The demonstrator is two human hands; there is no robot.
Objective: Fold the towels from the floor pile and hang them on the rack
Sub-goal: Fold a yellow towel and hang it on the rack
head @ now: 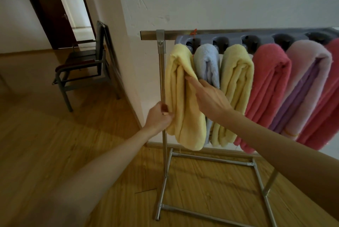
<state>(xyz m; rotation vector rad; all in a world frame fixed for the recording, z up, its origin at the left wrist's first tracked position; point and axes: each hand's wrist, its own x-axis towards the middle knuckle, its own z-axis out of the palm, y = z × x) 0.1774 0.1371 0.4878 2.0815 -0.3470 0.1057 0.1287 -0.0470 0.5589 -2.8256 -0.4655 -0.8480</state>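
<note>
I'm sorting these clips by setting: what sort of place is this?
Probably a sparsely furnished indoor room, home or institution I cannot tell. It has a wood-plank floor, a plain plastered wall, a metal-framed chair by an open doorway, and a freestanding metal rack hung with folded towels.

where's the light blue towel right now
In the head view the light blue towel hangs on the rack, second from its left end, squeezed between two yellow towels, just behind the right hand.

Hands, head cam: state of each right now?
Left hand: closed, gripping the lower left edge of the end yellow towel on the rack.
Right hand: open, straight fingers touching the same towel's fold.
</note>
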